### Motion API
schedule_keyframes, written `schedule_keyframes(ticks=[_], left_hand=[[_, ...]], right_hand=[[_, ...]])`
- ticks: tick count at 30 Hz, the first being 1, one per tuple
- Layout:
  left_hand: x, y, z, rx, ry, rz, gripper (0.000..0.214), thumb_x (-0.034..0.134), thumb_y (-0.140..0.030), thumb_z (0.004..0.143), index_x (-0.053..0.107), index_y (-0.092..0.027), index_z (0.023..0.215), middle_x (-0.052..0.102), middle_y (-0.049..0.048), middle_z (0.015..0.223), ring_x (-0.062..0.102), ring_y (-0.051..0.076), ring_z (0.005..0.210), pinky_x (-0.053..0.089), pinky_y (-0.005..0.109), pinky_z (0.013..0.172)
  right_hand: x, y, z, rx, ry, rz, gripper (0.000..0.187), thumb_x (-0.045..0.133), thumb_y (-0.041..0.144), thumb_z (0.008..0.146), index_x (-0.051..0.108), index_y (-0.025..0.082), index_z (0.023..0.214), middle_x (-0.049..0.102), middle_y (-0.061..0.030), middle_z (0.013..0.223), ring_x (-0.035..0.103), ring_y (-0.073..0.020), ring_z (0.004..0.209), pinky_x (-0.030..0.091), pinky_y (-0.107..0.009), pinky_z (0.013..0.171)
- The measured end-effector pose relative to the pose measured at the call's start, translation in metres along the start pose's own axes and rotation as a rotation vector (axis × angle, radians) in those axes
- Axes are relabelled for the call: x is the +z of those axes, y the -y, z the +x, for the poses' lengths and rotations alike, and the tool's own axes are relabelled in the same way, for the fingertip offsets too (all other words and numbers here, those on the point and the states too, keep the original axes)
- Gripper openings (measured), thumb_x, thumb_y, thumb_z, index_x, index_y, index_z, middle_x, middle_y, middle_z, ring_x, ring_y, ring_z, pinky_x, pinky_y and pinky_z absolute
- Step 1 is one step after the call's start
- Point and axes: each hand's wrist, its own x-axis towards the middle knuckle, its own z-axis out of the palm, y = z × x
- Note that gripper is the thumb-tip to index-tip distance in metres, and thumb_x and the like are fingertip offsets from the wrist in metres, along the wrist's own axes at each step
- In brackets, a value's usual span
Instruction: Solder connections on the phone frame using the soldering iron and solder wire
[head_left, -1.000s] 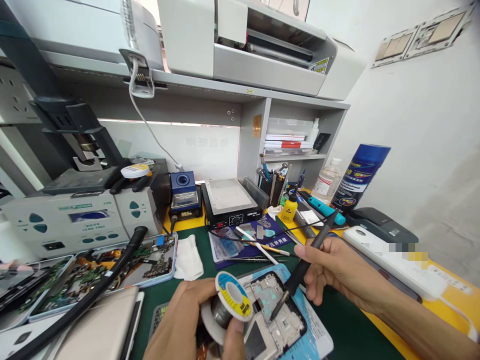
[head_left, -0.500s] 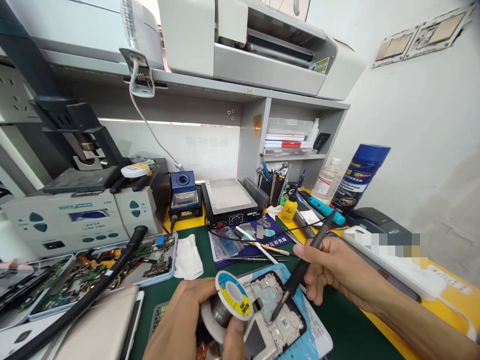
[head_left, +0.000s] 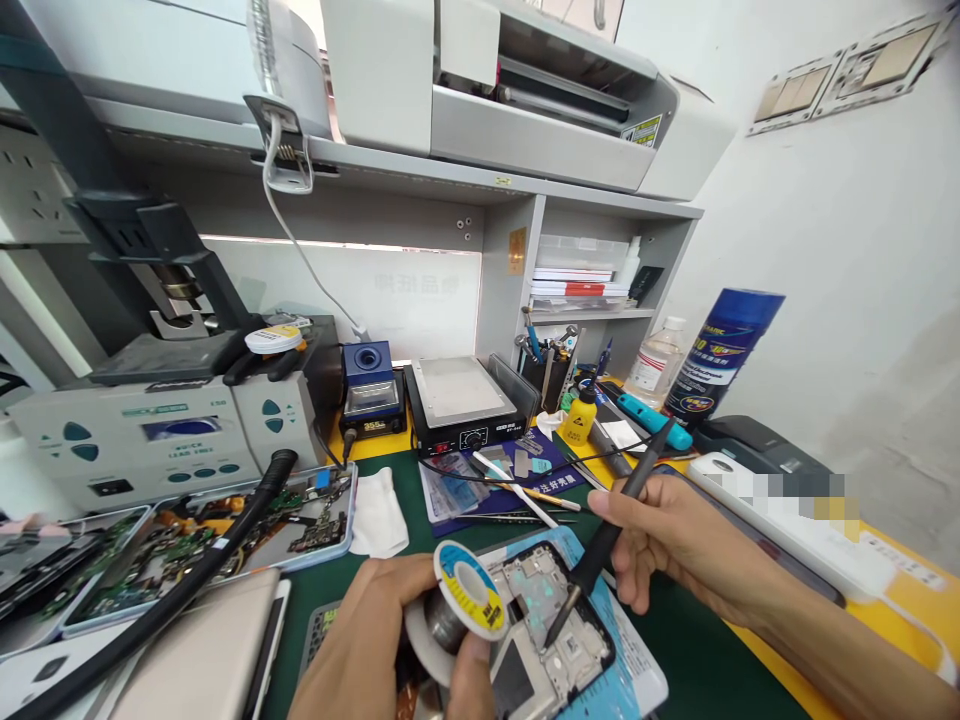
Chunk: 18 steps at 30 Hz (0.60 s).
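My left hand (head_left: 375, 640) grips a solder spool (head_left: 445, 622) with a yellow and blue label, its thumb on the near rim. In my right hand (head_left: 652, 525) is a black soldering iron (head_left: 600, 545), held like a pen and slanting down to the left. The iron's tip is over the metal inside of an opened phone (head_left: 544, 600); whether it touches I cannot tell. That phone lies on a blue and white sheet (head_left: 637, 655), partly covered by the spool and my left hand.
Trays of circuit boards (head_left: 247, 540) and a thick black hose (head_left: 244, 520) lie at left. Behind are a soldering station (head_left: 373, 400) and a hot plate (head_left: 461, 390). A yellow bottle (head_left: 580, 415), a blue spray can (head_left: 720, 350) and a white power strip (head_left: 787, 520) stand or lie at right.
The whole view has shifted very slightly. Both hands keep their grips on the solder spool and the soldering iron, with the tip in nearly the same place over the phone.
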Motion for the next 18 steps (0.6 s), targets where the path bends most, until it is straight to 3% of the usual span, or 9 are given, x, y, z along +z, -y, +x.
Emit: schedule_keyframes(ticks=[9, 14, 18], left_hand=[[0.009, 0.01, 0.004, -0.054, -0.025, -0.083, 0.023, 0.051, -0.026, 0.084, 0.066, -0.027, 0.066, 0.074, -0.0034, 0.067, 0.075, 0.017, 0.075, 0.06, 0.023, 0.072], [0.008, 0.005, 0.002, -0.076, -0.091, -0.142, 0.026, 0.052, -0.023, 0.085, 0.065, -0.026, 0.063, 0.071, -0.0038, 0.061, 0.074, 0.017, 0.069, 0.059, 0.024, 0.067], [0.007, -0.003, -0.002, -0.072, -0.17, -0.191, 0.027, 0.06, -0.025, 0.087, 0.063, -0.024, 0.06, 0.069, -0.0014, 0.06, 0.072, 0.019, 0.067, 0.056, 0.026, 0.064]], right_hand=[[0.0, -0.002, 0.002, -0.019, 0.02, 0.057, 0.051, 0.08, 0.049, 0.083, 0.072, 0.009, 0.053, 0.074, -0.0137, 0.051, 0.069, -0.0164, 0.041, 0.058, -0.02, 0.042], [-0.006, -0.001, 0.004, -0.007, 0.114, 0.313, 0.032, 0.079, 0.034, 0.087, 0.073, 0.011, 0.066, 0.075, -0.0057, 0.058, 0.072, -0.0166, 0.045, 0.059, -0.021, 0.041], [-0.01, 0.0, 0.006, -0.003, 0.193, 0.397, 0.019, 0.078, 0.027, 0.086, 0.073, 0.013, 0.075, 0.076, -0.0051, 0.062, 0.075, -0.0184, 0.052, 0.061, -0.022, 0.044]])
